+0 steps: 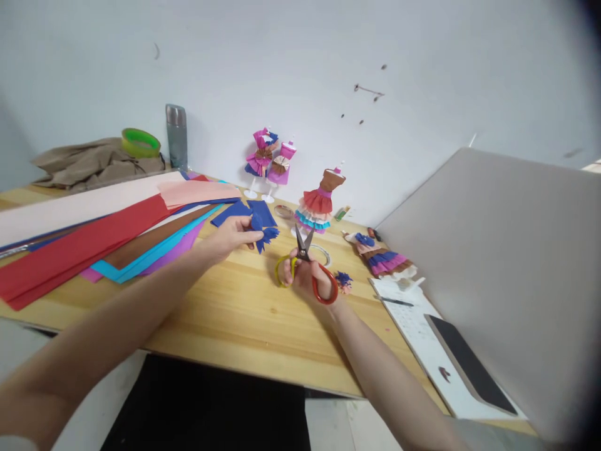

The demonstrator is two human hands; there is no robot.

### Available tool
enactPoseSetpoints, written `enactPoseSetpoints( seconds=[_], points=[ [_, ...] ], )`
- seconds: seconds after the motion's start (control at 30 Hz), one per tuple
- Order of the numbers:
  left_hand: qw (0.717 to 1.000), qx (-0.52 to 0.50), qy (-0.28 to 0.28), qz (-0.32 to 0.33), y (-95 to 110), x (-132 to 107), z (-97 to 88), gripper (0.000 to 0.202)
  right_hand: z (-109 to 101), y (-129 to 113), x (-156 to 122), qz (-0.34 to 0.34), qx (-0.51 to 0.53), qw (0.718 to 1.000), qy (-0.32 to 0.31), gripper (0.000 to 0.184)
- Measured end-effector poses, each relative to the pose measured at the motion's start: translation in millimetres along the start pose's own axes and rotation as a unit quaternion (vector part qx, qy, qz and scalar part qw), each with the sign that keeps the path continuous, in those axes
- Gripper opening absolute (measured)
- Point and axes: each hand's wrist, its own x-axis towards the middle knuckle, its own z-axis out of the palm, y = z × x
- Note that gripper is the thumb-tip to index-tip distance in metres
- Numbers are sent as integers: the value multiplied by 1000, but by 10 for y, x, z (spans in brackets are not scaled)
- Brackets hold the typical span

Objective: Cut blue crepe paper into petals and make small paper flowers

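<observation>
My left hand [233,238] pinches a fringed piece of blue crepe paper [267,234] between thumb and fingers, just above the wooden table [225,313]. In my right hand [307,277] are scissors [303,252] with one yellow and one red handle; their blades are spread and point away from me, apart from the paper. Beyond my left hand lie flat blue paper pieces [261,213]. A small blue and pink paper flower [344,280] rests to the right of my right hand. Past the scissors stands a mini dress form [323,197] in a tiered paper dress.
Long crepe paper strips [117,228] cover the table's left side. Two more dressed forms [270,160] stand by the wall near a flask [176,136]. Tape rings [322,254], a lying paper dress [382,255], a notebook with a pen [399,302] and a phone [469,363] are farther right.
</observation>
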Motion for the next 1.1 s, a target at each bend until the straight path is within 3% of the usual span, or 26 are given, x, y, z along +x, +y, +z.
enactPoseSetpoints(
  seconds=[0.13,0.2,0.37,0.5,0.7,1.1],
  points=[
    [994,70,-86,-20,108,96,-23,20,-95,42,-127,52,-28,996,-66,65],
    [991,90,-99,-16,82,122,-15,20,-117,81,-158,44,-11,994,-98,65],
    [997,51,-48,-34,-244,67,-26,22,-128,161,-217,-25,60,991,-118,53],
    [993,66,-44,-86,-437,-36,-34,23,-113,126,-308,-11,56,993,-99,50],
    [992,99,-20,-79,-401,-78,44,21,-51,0,-385,86,95,987,-102,54],
    [995,72,-28,-62,-377,-100,83,17,-153,-51,-440,130,70,983,-109,52]
  ],
)
